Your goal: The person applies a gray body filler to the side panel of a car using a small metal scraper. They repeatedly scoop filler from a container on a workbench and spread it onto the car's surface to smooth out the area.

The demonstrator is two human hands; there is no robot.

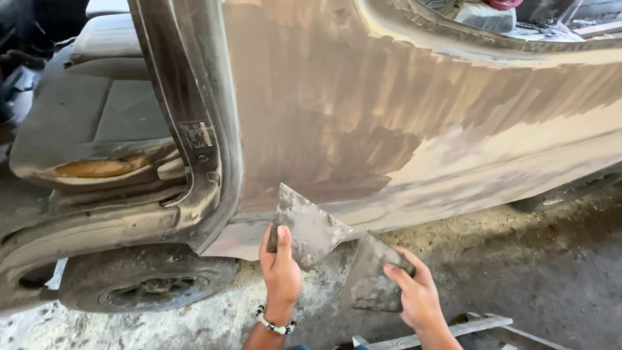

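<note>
- Right now we are gripping a flat putty spreader [310, 228] in our left hand [280, 269]: thumb lying up its face, fingers wrapped behind, hand closed on it.
- That left spreader is pointing up and to the right, its top corner touching or nearly touching the lower edge of the filler-coated body panel [363, 110], just right of the door pillar [194, 116].
- Our right hand [414, 295] is pinching a second spreader [374, 275], also closed on it, fingers curling over its upper right edge.
- The second spreader is hanging lower, below and right of the first; its top corner is meeting the first one's lower right edge, so the two blades are touching or just beside each other.
- The left hand is sitting nearer the panel; the panel is lying straight ahead and above both hands, its long axis running left to right across the view.
- Grey-brown filler is covering the upper panel in strokes; a paler bare band [512, 155] is running along the right lower part.
- To the left we are seeing the open door gap, a dusty seat [97, 110] inside, and a wheel [146, 282] low down.
- A beaded bracelet [275, 325] is ringing the left wrist.
- A pale wooden slat [447, 330] is lying on the dirty floor [557, 272] under the right hand.
- Nothing is standing between the blades and the panel.
</note>
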